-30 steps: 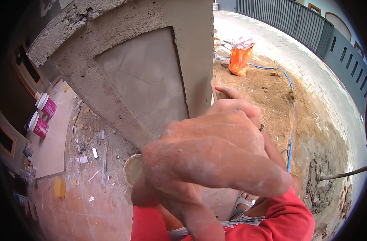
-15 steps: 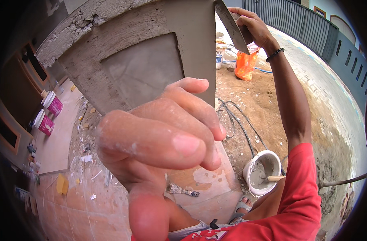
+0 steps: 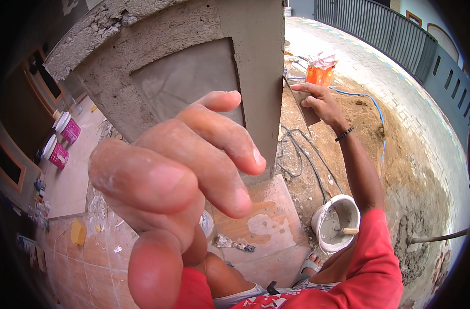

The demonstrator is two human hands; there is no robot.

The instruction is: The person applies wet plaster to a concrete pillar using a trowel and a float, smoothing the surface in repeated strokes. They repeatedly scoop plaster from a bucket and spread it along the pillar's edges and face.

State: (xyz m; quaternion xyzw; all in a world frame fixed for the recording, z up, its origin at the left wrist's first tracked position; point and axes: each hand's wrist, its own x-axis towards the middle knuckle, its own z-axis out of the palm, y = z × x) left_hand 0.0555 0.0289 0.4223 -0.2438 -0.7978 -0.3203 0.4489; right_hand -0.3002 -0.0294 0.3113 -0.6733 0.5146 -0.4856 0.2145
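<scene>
My left hand (image 3: 178, 154) is held up large, close in front of the view. Its fingers are loosely bent and apart, and nothing is in them. Beyond it stands a grey plastered block (image 3: 260, 67) with a sunken smooth panel (image 3: 188, 74) in its face; my left hand hides part of its lower side. My right hand (image 3: 323, 107) grips a flat plastering trowel (image 3: 303, 105) whose thin blade is tilted along the block's right corner. The trowel's handle is mostly covered by my fingers.
A white bucket of grey mortar (image 3: 320, 226) with a wooden handle (image 3: 351, 230) stands by my foot. A scraper-like tool (image 3: 235, 243) lies on the tiles. Black cables (image 3: 317, 154), an orange bag (image 3: 320, 74), pink-and-white pails (image 3: 57, 154) and a yellow sponge-like block (image 3: 78, 232) lie around.
My right hand has brought the trowel down along the block's right edge. My left hand has shifted left and slightly down, with its fingers more spread.
</scene>
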